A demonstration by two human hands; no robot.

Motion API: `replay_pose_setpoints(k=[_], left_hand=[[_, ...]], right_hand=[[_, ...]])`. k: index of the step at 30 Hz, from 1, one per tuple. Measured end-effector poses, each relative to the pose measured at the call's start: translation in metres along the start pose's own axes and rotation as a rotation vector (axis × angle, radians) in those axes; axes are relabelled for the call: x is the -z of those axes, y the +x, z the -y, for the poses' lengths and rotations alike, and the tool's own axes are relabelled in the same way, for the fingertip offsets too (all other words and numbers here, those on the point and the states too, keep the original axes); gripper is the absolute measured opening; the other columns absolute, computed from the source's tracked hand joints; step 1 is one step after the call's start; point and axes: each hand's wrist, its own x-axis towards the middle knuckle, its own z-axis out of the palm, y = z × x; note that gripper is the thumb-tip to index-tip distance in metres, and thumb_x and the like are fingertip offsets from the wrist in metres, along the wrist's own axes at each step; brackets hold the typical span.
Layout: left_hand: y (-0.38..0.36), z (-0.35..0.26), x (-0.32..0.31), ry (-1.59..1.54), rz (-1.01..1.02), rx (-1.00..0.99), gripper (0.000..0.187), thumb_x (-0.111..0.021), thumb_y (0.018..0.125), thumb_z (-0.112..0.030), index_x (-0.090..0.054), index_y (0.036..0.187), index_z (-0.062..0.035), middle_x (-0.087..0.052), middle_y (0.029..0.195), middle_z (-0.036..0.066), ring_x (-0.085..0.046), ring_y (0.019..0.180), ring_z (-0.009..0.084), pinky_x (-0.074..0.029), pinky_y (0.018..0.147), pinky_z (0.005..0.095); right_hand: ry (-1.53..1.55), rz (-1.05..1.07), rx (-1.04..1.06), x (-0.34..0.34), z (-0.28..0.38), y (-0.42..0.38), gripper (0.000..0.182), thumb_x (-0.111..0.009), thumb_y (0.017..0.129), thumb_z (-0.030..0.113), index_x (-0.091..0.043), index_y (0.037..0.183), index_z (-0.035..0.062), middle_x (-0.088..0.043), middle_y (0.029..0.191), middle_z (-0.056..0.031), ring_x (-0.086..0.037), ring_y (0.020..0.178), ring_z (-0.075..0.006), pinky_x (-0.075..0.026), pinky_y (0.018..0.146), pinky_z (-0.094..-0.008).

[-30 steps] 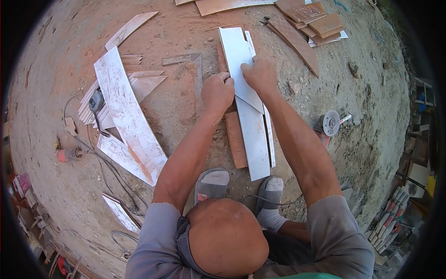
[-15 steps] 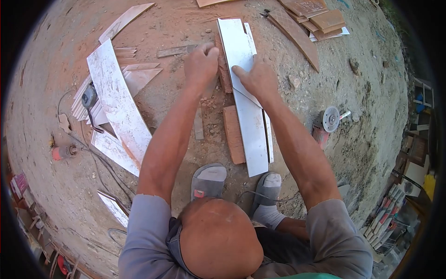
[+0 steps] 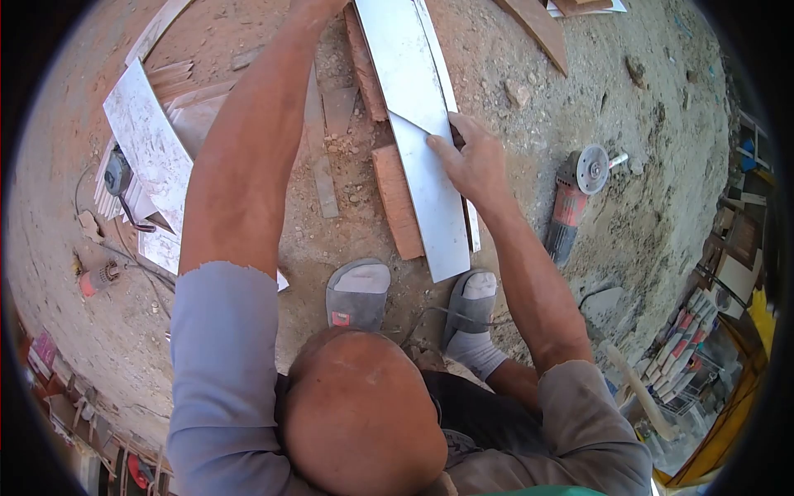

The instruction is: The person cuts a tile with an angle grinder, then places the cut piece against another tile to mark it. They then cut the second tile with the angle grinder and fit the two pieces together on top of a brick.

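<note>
A long white tile strip [image 3: 434, 202] lies over reddish bricks [image 3: 397, 202] on the ground between my arms, a slanted joint or cut line crossing it. My right hand [image 3: 475, 161] grips the strip's right edge, thumb on the upper face near that line, fingertips hidden at the edge. A narrower white strip [image 3: 438, 58] runs alongside on the right. At the top border, my left hand [image 3: 321, 7] is near the strip's far end; its fingers fall outside the view, so whether it touches anything is hidden.
An angle grinder [image 3: 571, 198] rests on the dirt to the right. On the left are a marbled white tile [image 3: 149, 124], stacked tile pieces [image 3: 107, 186] and a tape measure [image 3: 117, 175]. A red power tool [image 3: 99, 279] and cables lie lower left. Brown-backed tile pieces [image 3: 542, 33] are at top right.
My left hand has reached forward to the far end of the strip, leaving the view partly. My right hand stays on the strip's edge. The camera view has shifted.
</note>
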Motion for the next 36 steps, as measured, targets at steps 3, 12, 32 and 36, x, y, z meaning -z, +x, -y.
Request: replay_pose_setpoints(k=[3,12,32,36], left_hand=[[-0.005,0.000,0.000,0.011,-0.073,-0.012,0.023,-0.061,0.090,-0.022,-0.070,0.087,-0.0012,-0.065,0.072,0.004,-0.059,0.065,0.0139,-0.047,0.060,0.0316],[-0.007,0.005,0.009,0.032,-0.038,0.049,0.027,-0.062,0.091,-0.026,-0.070,0.095,-0.0016,-0.068,0.078,0.005,-0.062,0.069,0.0145,-0.049,0.065,0.0327],[-0.020,0.014,0.002,-0.201,-0.090,0.117,0.028,-0.061,0.092,-0.027,-0.070,0.100,-0.0019,-0.068,0.080,0.005,-0.062,0.072,0.0136,-0.050,0.066,0.0316],[-0.045,0.020,0.010,0.052,-0.209,0.012,0.034,-0.061,0.091,-0.032,-0.070,0.109,-0.0045,-0.070,0.096,0.011,-0.065,0.086,0.0202,-0.050,0.080,0.0335]], right_hand=[[-0.035,-0.009,0.045,-0.003,-0.005,0.000,0.045,-0.069,0.085,0.030,-0.063,0.114,-0.0036,-0.067,0.102,-0.0216,-0.067,0.088,-0.0343,-0.052,0.080,-0.0392],[-0.076,0.064,-0.044,0.007,0.011,0.001,0.044,-0.068,0.085,0.030,-0.063,0.112,-0.0044,-0.067,0.100,-0.0250,-0.066,0.091,-0.0382,-0.051,0.081,-0.0433],[0.082,0.071,-0.158,0.002,0.005,-0.002,0.041,-0.069,0.084,0.032,-0.066,0.108,-0.0023,-0.067,0.099,-0.0247,-0.067,0.090,-0.0394,-0.051,0.082,-0.0442],[0.231,0.036,-0.211,0.004,-0.008,-0.002,0.039,-0.064,0.087,0.028,-0.066,0.112,-0.0011,-0.070,0.096,-0.0207,-0.069,0.087,-0.0317,-0.053,0.080,-0.0405]])
